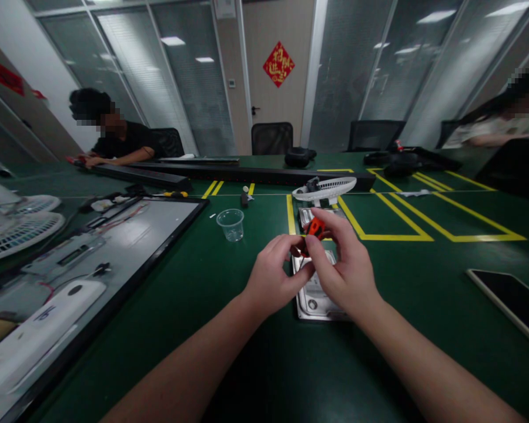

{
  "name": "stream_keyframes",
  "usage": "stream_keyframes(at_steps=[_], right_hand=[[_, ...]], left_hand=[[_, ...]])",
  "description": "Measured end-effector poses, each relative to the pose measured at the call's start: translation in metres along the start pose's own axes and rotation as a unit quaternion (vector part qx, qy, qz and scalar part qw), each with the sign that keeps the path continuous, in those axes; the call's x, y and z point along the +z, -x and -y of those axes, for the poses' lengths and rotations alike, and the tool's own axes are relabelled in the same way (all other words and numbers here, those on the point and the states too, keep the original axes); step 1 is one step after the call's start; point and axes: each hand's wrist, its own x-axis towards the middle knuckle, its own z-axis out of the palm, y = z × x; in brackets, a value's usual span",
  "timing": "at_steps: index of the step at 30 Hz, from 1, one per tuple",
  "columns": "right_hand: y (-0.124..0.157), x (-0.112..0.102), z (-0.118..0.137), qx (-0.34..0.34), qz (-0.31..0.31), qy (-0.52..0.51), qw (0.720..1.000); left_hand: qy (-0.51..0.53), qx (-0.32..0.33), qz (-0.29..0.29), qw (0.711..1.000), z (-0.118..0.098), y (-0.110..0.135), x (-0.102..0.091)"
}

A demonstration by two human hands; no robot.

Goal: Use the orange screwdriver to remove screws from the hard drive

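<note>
Pinched between the thumb and fingers of my right hand (346,264) is a small orange-and-black handle (316,227), which looks like a screwdriver's. My left hand (275,273) is closed, its fingertips meeting at the lower end of that tool; what exactly they grip is hidden. Both hands are above a silver hard drive (312,304) lying flat on the green table, and my right hand covers part of it. Just beyond the hands, partly hidden by them, sits a second silver metal piece (307,216) like another drive.
A clear plastic cup (230,225) stands left of my hands. A white fan grille (326,189) lies beyond them. At left is a large opened panel (167,214) with parts on it; at right, a phone (511,302). A person (123,138) sits across the table.
</note>
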Motion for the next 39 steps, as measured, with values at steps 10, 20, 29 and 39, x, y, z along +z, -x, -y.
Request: stream_keyframes(at_steps=[10, 20, 29, 39], right_hand=[[-0.0003, -0.0016, 0.0023, 0.013, 0.013, -0.026, 0.999], [-0.0009, 0.0003, -0.0017, 0.003, -0.007, -0.007, 1.0], [0.0014, 0.0004, 0.0003, 0.021, 0.017, -0.036, 0.999], [0.001, -0.0014, 0.0002, 0.003, 0.003, -0.012, 1.0]], left_hand=[[-0.019, 0.001, 0.033, 0.999, -0.0015, -0.0008, -0.0011], [-0.017, 0.005, 0.004, 1.0, 0.0018, 0.0003, 0.0], [-0.015, 0.001, 0.027, 1.0, -0.0011, -0.0002, -0.0003], [-0.003, 0.001, 0.016, 1.0, -0.0002, -0.0008, -0.0004]])
